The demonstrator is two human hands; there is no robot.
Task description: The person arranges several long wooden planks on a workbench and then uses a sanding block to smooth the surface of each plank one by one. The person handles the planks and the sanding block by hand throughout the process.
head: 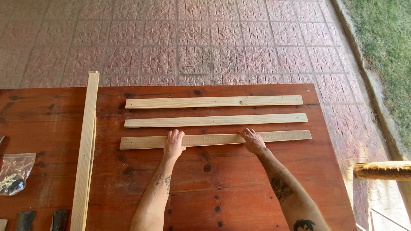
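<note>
Both hands lay flat, fingers spread and grasping nothing: left hand (174,144) and right hand (253,140) pressed the nearest slat (214,139). Even pressure would probably have kept it parallel to the middle slat (216,120).

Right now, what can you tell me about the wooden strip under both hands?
The nearest slat is a long, thin, flat strip of pale bare wood, lying crosswise on the reddish wooden table, roughly parallel to two similar strips beyond it. The left hand and the right hand rest flat on its middle stretch.
</note>
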